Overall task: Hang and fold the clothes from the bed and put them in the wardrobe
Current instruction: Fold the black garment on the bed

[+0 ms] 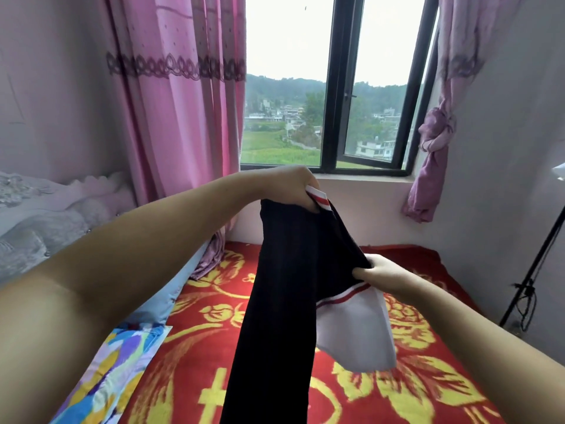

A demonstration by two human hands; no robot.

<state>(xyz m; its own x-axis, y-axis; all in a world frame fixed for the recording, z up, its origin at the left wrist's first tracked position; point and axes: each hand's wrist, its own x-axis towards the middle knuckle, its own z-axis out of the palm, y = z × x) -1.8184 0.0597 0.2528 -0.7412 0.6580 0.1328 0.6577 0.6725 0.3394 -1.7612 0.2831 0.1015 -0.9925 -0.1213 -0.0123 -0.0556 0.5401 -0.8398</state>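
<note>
Hands are gripping the black garment (284,286) above the bed (382,393): left hand (298,186) pinching its striped cuff high, right hand (377,272) clutching lower. Looks like straightening before folding; next, probably aligning edges.

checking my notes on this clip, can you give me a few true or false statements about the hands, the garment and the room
1. Both hands grip the black garment. True.
2. The left hand is lower than the right hand. False: the left is raised higher.
3. The garment lies flat on the red and yellow blanket. False: it is held up and hangs down.
4. The garment has red and white striped trim. True.
5. The window is covered by the pink curtain. False: the curtain is drawn aside.
</note>
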